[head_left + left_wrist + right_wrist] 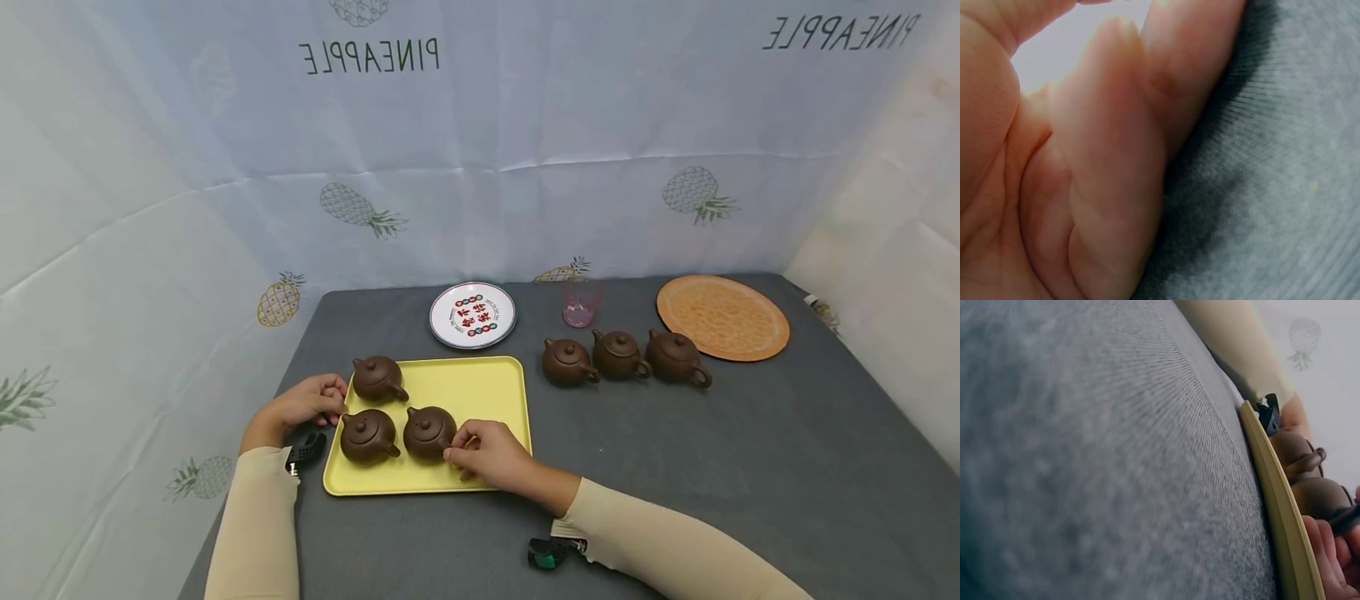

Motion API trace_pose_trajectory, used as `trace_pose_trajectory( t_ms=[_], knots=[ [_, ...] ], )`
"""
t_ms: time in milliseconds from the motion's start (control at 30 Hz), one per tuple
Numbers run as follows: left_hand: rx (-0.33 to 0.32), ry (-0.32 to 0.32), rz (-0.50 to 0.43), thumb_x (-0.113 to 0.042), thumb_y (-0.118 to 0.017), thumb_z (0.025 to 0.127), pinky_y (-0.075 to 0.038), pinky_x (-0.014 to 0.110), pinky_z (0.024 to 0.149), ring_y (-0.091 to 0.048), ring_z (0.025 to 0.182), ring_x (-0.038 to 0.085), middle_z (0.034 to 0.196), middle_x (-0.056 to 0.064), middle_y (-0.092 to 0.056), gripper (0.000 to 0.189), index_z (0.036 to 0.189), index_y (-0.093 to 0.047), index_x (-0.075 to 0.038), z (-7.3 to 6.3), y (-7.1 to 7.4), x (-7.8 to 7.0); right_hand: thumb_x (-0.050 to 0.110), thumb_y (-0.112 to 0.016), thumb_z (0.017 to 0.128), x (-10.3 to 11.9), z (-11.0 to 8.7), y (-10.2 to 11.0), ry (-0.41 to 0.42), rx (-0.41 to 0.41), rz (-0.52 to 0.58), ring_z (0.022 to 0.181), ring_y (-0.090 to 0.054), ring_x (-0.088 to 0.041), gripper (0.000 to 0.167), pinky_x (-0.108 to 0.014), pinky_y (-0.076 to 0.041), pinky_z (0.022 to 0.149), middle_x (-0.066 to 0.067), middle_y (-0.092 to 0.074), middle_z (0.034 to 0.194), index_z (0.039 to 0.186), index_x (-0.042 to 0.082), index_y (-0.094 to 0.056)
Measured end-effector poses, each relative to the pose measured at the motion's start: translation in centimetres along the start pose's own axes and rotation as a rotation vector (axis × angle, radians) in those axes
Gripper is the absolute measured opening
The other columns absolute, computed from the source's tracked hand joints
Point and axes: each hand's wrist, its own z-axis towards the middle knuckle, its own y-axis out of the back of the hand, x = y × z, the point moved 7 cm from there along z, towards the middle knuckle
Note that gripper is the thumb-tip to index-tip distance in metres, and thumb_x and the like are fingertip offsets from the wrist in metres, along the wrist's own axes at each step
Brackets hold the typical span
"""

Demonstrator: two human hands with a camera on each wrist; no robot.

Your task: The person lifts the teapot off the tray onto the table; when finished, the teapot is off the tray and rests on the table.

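The nearest-right brown teapot (429, 433) sits on the yellow tray (465, 383), just left of the right hand (491, 454), its spout-to-handle line slanting toward that nearer hand, whose fingers pinch the handle (1346, 519). The left hand (309, 402) is at the tray's left edge, fingers bent; whether they grip it cannot be told.

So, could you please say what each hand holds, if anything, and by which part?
The right hand pinches the rightmost teapot on the tray by its handle; for the left hand, I cannot tell.
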Motion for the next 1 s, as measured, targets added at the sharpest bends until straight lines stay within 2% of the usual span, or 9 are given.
trace_pose_trajectory(
  t_ms=[167,267,567,700,833,900,1000],
  knots=[
    [-0.008,0.005,-0.009,-0.003,-0.064,0.085,-0.046,0.027,0.054,-0.060,0.063,0.016,0.074,0.007,-0.061,0.026,0.105,-0.049,0.006,0.0,0.0,0.1,0.004,-0.065,0.088,-0.1,0.1,0.5,-0.005,-0.016,0.145,0.064,-0.067,-0.026,0.011,-0.035,-0.056,0.061,-0.015,-0.065,0.081,0.083,-0.003,-0.058],
    [-0.008,0.006,-0.014,-0.003,-0.064,0.085,-0.046,0.027,0.053,-0.060,0.063,0.016,0.074,0.007,-0.061,0.027,0.105,-0.049,0.006,-0.1,0.1,0.1,0.002,-0.062,0.089,-0.1,0.0,0.9,0.007,-0.014,0.185,0.064,-0.068,-0.027,0.011,-0.039,-0.056,0.062,-0.016,-0.063,0.082,0.083,-0.005,-0.056],
    [-0.007,0.008,0.003,-0.004,-0.065,0.085,-0.047,0.028,0.054,-0.061,0.063,0.017,0.073,0.007,-0.061,0.026,0.105,-0.050,0.005,0.1,0.3,0.3,0.005,-0.064,0.089,0.8,-1.0,3.9,0.048,-0.059,0.071,0.066,-0.068,-0.027,0.010,-0.037,-0.056,0.064,-0.013,-0.063,0.072,0.085,-0.002,-0.058],
    [-0.005,0.004,0.009,-0.004,-0.065,0.086,-0.047,0.028,0.054,-0.061,0.063,0.017,0.073,0.007,-0.060,0.027,0.106,-0.049,0.005,0.2,0.4,0.3,0.001,-0.062,0.090,2.2,-1.9,5.6,0.069,-0.066,0.062,0.070,-0.067,-0.034,0.007,-0.039,-0.056,0.067,-0.016,-0.062,0.073,0.086,-0.004,-0.058],
    [-0.002,0.005,0.012,-0.005,-0.065,0.086,-0.047,0.029,0.055,-0.061,0.063,0.017,0.073,0.006,-0.060,0.026,0.105,-0.049,0.005,0.3,0.4,0.2,-0.002,-0.062,0.089,2.2,-2.7,7.8,0.090,-0.086,0.046,0.071,-0.065,-0.034,0.006,-0.041,-0.056,0.068,-0.019,-0.062,0.077,0.088,-0.006,-0.058],
    [-0.001,0.008,0.015,-0.004,-0.065,0.086,-0.047,0.028,0.055,-0.061,0.063,0.017,0.073,0.006,-0.060,0.026,0.104,-0.049,0.005,0.3,0.3,0.3,-0.002,-0.062,0.089,1.4,-2.9,9.0,0.099,-0.105,0.026,0.070,-0.065,-0.031,0.006,-0.039,-0.056,0.067,-0.017,-0.062,0.078,0.088,-0.006,-0.058],
    [0.003,0.005,0.011,-0.004,-0.065,0.086,-0.047,0.028,0.055,-0.061,0.063,0.017,0.074,0.006,-0.061,0.025,0.104,-0.049,0.005,0.3,0.2,0.4,-0.004,-0.061,0.089,2.1,-4.1,10.8,0.088,-0.140,-0.021,0.071,-0.065,-0.035,0.005,-0.042,-0.056,0.067,-0.018,-0.062,0.080,0.087,-0.006,-0.058]
  ],
)
